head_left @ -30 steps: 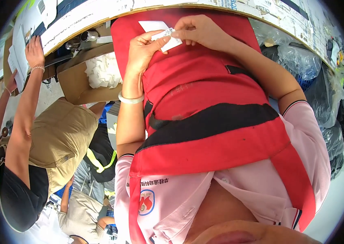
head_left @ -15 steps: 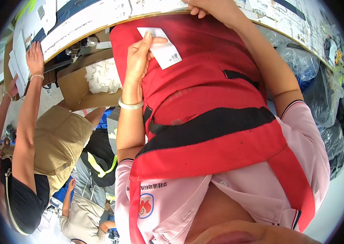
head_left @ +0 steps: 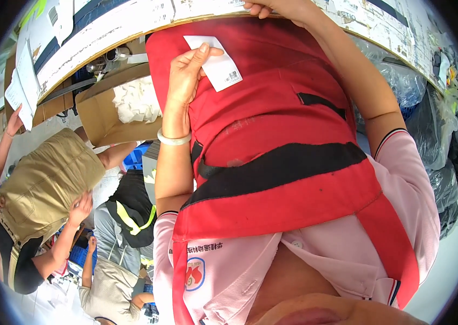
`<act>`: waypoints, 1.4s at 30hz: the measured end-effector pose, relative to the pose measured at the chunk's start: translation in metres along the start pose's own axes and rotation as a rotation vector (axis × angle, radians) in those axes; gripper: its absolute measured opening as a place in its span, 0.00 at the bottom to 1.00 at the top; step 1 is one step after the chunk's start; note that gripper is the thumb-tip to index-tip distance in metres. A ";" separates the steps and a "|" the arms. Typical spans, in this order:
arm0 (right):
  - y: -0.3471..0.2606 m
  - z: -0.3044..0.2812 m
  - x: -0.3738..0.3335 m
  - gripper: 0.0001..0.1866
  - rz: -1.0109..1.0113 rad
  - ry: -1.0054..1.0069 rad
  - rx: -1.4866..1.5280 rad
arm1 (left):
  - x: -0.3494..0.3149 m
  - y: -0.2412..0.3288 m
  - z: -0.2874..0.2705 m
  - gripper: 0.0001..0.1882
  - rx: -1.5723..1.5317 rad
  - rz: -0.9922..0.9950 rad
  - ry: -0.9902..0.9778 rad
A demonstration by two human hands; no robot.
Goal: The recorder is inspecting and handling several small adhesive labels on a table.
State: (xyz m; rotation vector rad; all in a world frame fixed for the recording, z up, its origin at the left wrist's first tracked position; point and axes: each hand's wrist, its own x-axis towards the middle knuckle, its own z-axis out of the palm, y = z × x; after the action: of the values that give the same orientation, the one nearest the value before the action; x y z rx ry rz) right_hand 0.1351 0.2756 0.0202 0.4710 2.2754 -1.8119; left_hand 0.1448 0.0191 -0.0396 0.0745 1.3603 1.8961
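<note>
My left hand (head_left: 188,70), a pale bangle at its wrist, is closed with the thumb on a white label (head_left: 221,67) with a small printed code at one corner. It holds the label in front of my red apron (head_left: 272,103). At the top edge of the picture my right hand (head_left: 277,8) rests over the front edge of the worktable (head_left: 202,12). Its visible fingers are curled, and its upper part is cut off, so what they may hold is hidden.
An open cardboard box (head_left: 93,116) with white paper pieces (head_left: 137,100) stands under the table at left. Clear plastic bags (head_left: 429,130) are piled at right. Beyond the box, a co-worker in tan trousers (head_left: 50,184) holds white papers (head_left: 23,89). Another person (head_left: 112,287) is farther off.
The co-worker at left has taken one hand off the table edge and lowered it beside the trousers, and has shifted left. My hands and the label have barely moved.
</note>
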 end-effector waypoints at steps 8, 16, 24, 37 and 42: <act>0.005 0.000 0.003 0.08 -0.008 0.006 0.015 | 0.000 0.000 0.000 0.18 -0.011 -0.005 -0.007; 0.002 0.002 0.004 0.08 -0.002 0.010 -0.031 | 0.000 0.001 0.000 0.18 -0.002 -0.004 0.009; -0.005 0.003 -0.001 0.08 -0.018 0.003 -0.048 | -0.001 0.001 0.003 0.17 -0.007 0.006 -0.002; -0.003 -0.003 -0.004 0.09 -0.067 -0.024 -0.047 | 0.001 0.000 0.004 0.16 0.023 0.001 0.010; -0.003 -0.032 -0.026 0.09 -0.076 0.000 0.060 | 0.000 -0.006 -0.002 0.15 0.023 0.018 0.036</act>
State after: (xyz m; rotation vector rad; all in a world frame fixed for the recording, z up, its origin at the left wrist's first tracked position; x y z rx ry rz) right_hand 0.1601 0.3031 0.0392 0.4000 2.2735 -1.9211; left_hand 0.1472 0.0177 -0.0451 0.0638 1.4100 1.9052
